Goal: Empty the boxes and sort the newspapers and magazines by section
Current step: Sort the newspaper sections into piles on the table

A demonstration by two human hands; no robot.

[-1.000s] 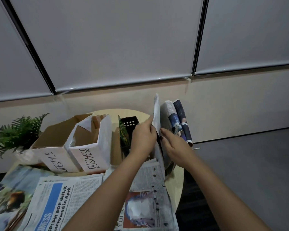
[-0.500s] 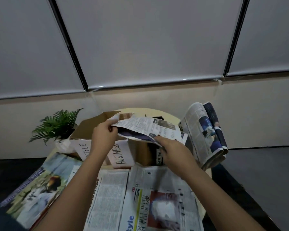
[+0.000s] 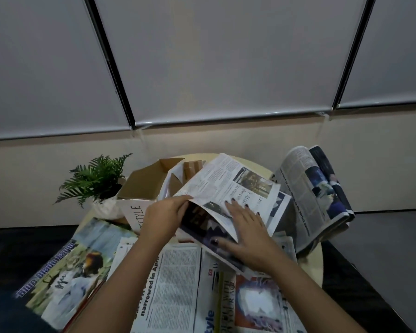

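1. The newspaper section (image 3: pixel 228 188) that stood upright between the hands a second ago now lies tipped over and nearly flat, held above the papers spread on the round table (image 3: pixel 315 272)
2. The left hand (image 3: pixel 165 218) pinches the section's near-left edge, thumb on top and fingers curled under, lifting the top sheet so a dark inner page shows
3. The right hand (image 3: pixel 247 234) is released and flat, fingers straight, pressing down on the sheet, with the thumb against the dark page below
4. The view has swung left, so the box marked LIFESTYLE (image 3: pixel 139 188) and the fern (image 3: pixel 96 176) sit nearer the middle; the box looks emptied, and the second box (image 3: pixel 175 181) behind the section is mostly hidden, its label covered
5. The folded bundle (image 3: pixel 315 195) at the table's right edge now sags open over the rim instead of standing
6. My judgement: the section is out of its holder and is being opened to read its heading, so it is still unsorted; next comes laying it on the matching pile among the spread papers (image 3: pixel 178 292) and the magazine (image 3: pixel 65 272)
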